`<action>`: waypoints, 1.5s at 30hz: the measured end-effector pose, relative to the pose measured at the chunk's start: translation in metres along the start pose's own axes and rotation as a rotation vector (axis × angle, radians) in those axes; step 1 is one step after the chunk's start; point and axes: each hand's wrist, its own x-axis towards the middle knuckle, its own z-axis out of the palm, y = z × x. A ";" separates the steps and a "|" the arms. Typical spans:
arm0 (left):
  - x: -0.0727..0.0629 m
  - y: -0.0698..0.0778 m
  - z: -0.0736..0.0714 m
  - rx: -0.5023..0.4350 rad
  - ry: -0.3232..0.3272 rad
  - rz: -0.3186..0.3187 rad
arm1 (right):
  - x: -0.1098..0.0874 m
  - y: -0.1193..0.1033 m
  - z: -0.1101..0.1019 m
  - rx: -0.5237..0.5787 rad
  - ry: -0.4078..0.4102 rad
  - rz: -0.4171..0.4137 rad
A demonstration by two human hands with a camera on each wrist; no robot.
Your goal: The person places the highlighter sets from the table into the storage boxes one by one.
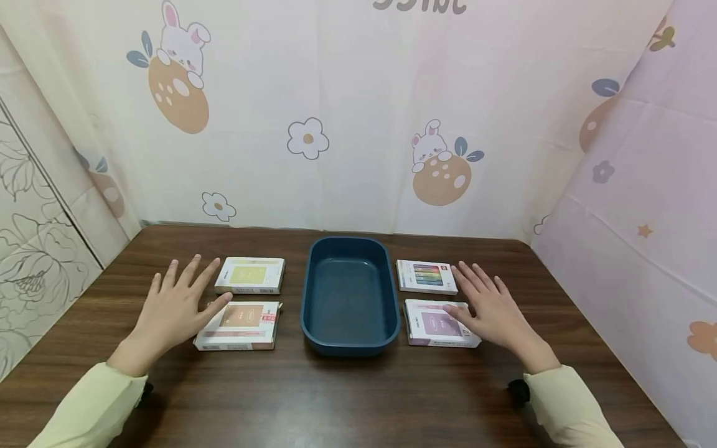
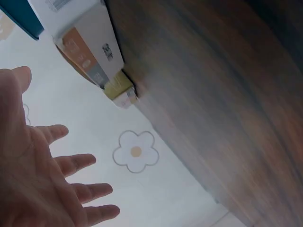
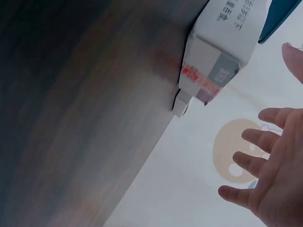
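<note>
My left hand [image 1: 172, 308] is spread with straight fingers beside two flat boxes, holding nothing. Its thumb overlaps the white box with an orange panel [image 1: 241, 316] in the head view. Behind that lies a white box with a yellow-green panel [image 1: 249, 275]. On the other side, my right hand [image 1: 493, 311] is likewise spread, its thumb over the white box with a purple panel [image 1: 439, 323]. Its fingertips come near a white box picturing coloured sticks [image 1: 427, 277]. Between the pairs stands a dark blue rectangular bin [image 1: 350, 348], with nothing in it. Both wrist views show the palms above the tabletop.
The brown wooden table [image 1: 336, 398] ends at a pale curtain [image 1: 364, 174] printed with rabbits and flowers. More printed fabric [image 1: 644, 249] hangs along the right side, and a flower-patterned panel [image 1: 33, 249] stands at the left.
</note>
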 end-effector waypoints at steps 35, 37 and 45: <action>0.014 0.062 0.012 0.029 0.158 0.300 | 0.002 -0.031 0.004 0.030 -0.111 -0.189; 0.014 0.066 0.012 0.025 0.162 0.315 | 0.002 -0.031 0.006 0.028 -0.120 -0.200; 0.015 0.080 0.016 -0.007 0.166 0.381 | 0.001 -0.031 0.008 0.042 -0.162 -0.224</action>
